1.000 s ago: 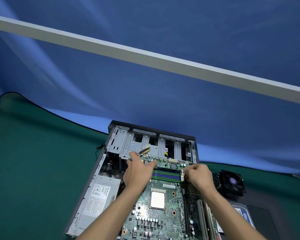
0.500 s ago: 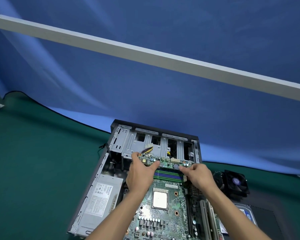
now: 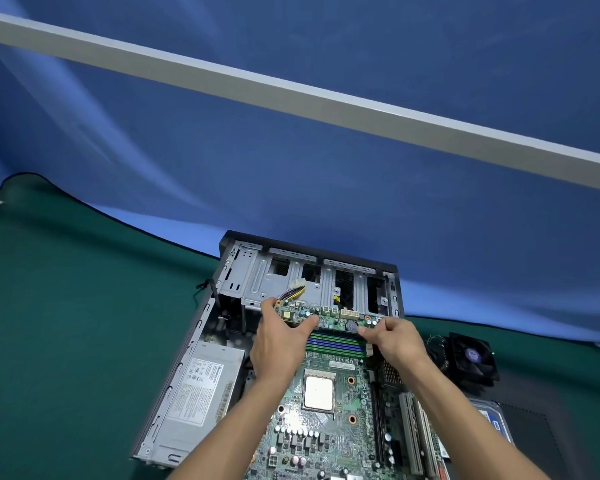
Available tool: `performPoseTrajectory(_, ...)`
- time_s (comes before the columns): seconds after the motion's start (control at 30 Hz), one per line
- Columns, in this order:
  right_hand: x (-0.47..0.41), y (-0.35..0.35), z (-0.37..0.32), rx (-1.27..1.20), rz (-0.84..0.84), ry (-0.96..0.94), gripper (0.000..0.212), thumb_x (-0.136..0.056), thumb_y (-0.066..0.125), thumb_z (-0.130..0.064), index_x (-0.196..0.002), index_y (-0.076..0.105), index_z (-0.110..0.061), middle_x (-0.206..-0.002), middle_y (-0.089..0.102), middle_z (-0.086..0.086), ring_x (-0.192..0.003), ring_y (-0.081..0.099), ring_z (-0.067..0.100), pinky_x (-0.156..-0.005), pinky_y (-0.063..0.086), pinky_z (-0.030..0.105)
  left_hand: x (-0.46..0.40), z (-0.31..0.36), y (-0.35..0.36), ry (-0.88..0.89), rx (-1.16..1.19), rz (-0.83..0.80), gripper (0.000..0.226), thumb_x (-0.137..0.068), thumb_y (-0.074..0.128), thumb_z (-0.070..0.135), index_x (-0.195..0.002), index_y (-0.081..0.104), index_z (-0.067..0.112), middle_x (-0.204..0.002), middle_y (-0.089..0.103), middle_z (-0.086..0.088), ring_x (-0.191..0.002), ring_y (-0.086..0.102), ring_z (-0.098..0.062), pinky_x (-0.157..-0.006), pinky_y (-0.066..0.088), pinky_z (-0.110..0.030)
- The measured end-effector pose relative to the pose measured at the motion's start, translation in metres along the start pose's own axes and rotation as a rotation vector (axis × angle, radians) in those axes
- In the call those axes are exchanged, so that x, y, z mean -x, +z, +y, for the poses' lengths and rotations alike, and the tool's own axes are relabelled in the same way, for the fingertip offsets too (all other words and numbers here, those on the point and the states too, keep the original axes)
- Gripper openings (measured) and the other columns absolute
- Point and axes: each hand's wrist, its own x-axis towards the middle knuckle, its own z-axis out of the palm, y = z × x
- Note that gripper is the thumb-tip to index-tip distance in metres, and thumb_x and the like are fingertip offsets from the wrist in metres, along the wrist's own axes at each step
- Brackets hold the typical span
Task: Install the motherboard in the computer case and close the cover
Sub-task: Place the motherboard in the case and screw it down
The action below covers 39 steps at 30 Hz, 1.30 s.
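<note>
Left hand point(image 3: 278, 344) grips the far edge of the board point(image 3: 329, 407), thumb and forefinger spread along it; right hand point(image 3: 394, 341) pinches the same edge at its right corner, fingers curled. Board sits over the open case point(image 3: 187, 358), far end near the drive cage point(image 3: 302, 282), beside the power supply point(image 3: 198, 393). Likely still seating: hold by the edges only, keep it level, line up holes, keep the loose cable point(image 3: 293, 292) clear. Fan point(image 3: 471, 356) on the table point(image 3: 66, 323), apart.

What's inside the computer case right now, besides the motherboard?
Inside the computer case, a grey power supply sits left of the motherboard, with the metal drive cage and loose cables beyond. The case floor under the board is hidden.
</note>
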Motion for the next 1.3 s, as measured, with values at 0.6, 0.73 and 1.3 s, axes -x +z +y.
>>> performPoseTrajectory(0.6, -0.007, 0.055, -0.032, 0.794, -0.078, -0.465, 0.078, -0.08, 0.042, -0.078, -0.134, 0.047, -0.021, -0.137, 0.05, 0.001, -0.127, 0.04, 0.025, -0.104, 0.033, 0.043, 0.01, -0.021, -0.021, 0.035, 0.049, -0.001, 0.032, -0.091, 0.047, 0.052, -0.082, 0.037, 0.022, -0.067, 0.052, 0.005, -0.056, 0.049, -0.014, -0.052, 0.036, -0.028)
performPoseTrajectory(0.73, -0.013, 0.054, -0.039, 0.816, -0.155, -0.404, 0.083, -0.076, 0.045, -0.081, -0.134, 0.051, -0.022, -0.139, 0.047, 0.003, -0.131, 0.032, 0.028, -0.102, 0.029, 0.046, 0.015, -0.031, -0.018, 0.143, -0.011, -0.007, 0.027, -0.091, 0.052, 0.044, -0.089, 0.033, 0.025, -0.064, 0.049, 0.007, -0.05, 0.044, -0.011, -0.047, 0.031, -0.028)
performPoseTrajectory(1.3, -0.023, 0.052, -0.049, 0.624, -0.231, -0.215, 0.058, -0.064, 0.073, -0.068, -0.074, 0.062, -0.012, -0.081, 0.054, -0.001, -0.111, 0.04, 0.026, -0.093, 0.038, 0.039, 0.02, -0.039, -0.013, 0.33, -0.033, 0.073, 0.019, -0.093, 0.055, 0.035, -0.107, 0.046, 0.025, -0.057, 0.049, 0.008, -0.052, 0.047, -0.013, -0.051, 0.036, -0.029)
